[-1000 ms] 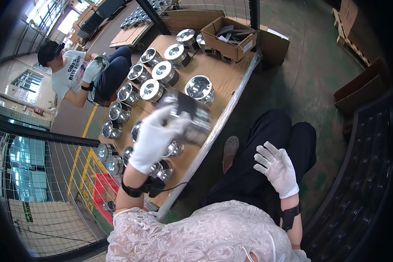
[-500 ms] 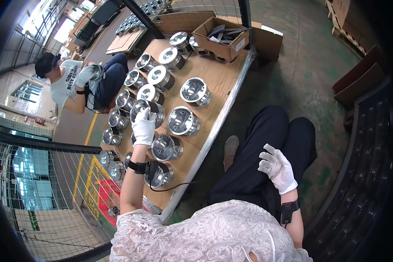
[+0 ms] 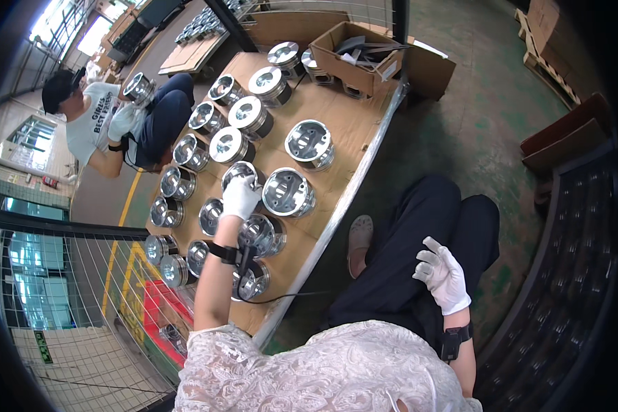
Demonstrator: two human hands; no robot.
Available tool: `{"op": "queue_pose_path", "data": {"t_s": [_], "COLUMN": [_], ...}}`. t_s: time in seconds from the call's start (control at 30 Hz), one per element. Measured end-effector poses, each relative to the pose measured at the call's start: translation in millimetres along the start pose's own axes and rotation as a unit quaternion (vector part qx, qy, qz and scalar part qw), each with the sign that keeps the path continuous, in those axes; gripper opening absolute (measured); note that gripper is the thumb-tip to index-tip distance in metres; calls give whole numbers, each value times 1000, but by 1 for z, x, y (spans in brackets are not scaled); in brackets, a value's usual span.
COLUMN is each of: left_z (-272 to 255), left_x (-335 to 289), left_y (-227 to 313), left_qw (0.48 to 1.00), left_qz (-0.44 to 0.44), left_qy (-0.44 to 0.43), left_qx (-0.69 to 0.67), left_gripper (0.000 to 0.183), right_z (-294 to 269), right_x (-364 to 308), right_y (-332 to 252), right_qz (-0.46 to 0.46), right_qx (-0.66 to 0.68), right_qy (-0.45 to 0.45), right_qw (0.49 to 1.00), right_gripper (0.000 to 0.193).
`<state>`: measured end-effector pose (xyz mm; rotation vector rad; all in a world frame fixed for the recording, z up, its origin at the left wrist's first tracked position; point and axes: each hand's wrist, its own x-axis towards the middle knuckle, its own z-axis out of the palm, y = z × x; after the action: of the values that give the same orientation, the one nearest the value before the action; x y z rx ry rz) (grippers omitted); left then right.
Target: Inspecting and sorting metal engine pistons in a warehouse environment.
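At left hand (image 3: 242, 198), with fingers bent down: touching the rim of one piston (image 3: 234, 173), directly beneath; cannot tell whether clamped. Counted about twenty pistons on one table (image 3: 353, 130), some partly hidden. Just right of those fingers: a second piston (image 3: 288, 193), then a narrow strip of cardboard (image 3: 327, 204), then one wrapped table edge (image 3: 355, 180). Farther ahead of the fingertips: one open carton (image 3: 340, 67). At right hand (image 3: 443, 277): fingers apart, half curled, well apart from that edge.

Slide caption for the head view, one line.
Gloved left hand on a metal piston among more pistons on cardboard; right hand empty.
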<state>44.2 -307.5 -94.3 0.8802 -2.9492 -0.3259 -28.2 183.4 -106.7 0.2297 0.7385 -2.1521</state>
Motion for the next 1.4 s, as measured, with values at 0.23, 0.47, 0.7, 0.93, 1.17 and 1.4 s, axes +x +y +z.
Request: {"op": "queue_pose_path", "data": {"t_s": [0.23, 0.47, 0.7, 0.93, 1.17, 1.4], "left_z": [-24, 2, -26, -108, -151, -112], "left_x": [104, 153, 135, 82, -48, -123], "left_y": [-56, -65, -88, -14, 168, 296], "left_qw": [980, 952, 930, 963, 939, 847], "left_qz": [-162, -298, -290, -130, 213, 466], "left_qy": [118, 9, 112, 235, 131, -68], "left_qx": [-3, 72, -195, -23, -237, -247], "left_gripper": [102, 125, 104, 112, 93, 93], "right_z": [6, 9, 11, 2, 71, 102], "right_x": [-4, -3, -4, -13, -17, -34], "right_y": [3, 5, 1, -1, -18, -35], "right_qz": [4, -18, -9, 1, 11, 12], "right_qx": [35, 12, -8, 5, 3, 125], "right_qy": [12, 32, 0, -18, -70, 8], "right_qw": [999, 999, 1000, 1000, 997, 992], "right_gripper": [45, 44, 41, 42, 51, 70]}}
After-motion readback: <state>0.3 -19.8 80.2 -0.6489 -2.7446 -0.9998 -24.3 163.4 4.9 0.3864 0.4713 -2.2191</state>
